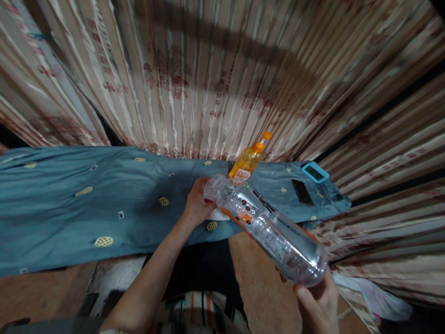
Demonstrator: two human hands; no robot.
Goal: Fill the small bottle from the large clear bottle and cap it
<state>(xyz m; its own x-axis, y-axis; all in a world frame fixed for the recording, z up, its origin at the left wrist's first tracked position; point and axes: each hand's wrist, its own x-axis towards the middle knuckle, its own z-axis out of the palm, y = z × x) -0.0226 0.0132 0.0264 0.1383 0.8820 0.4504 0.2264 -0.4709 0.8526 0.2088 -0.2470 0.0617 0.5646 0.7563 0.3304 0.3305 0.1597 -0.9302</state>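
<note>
Large clear plastic bottle (pixel 274 232) with an orange-and-white label, tipped on its side and slanting from lower right up to upper left, above the edge of the table. Right hand (pixel 318 304) cupped under and around the bottle's base, thumb up against the bottom, gripping it. Left hand (pixel 197 204) at the bottle's neck, fingers curled closed around the mouth end; cap itself hidden by the fingers, so not possible to tell whether on or off. Small white flat piece (pixel 218 215) just under the left hand, on the cloth, too hidden to identify.

Blue-grey cloth (pixel 86 208) with small yellow embroidered motifs spread across the table. Just behind the neck of the clear bottle, a yellow-orange plastic bottle (pixel 247 161) with an orange flip cap, upright but leaning a little right. Farther right on the cloth, a black flat phone (pixel 302 192) lying face up, and near it a small rectangular digital device with a light-blue frame (pixel 314 172). Striped beige curtain (pixel 215 79) with reddish patterns hanging behind the table. Striped garment (pixel 198 313) at the lower edge.
</note>
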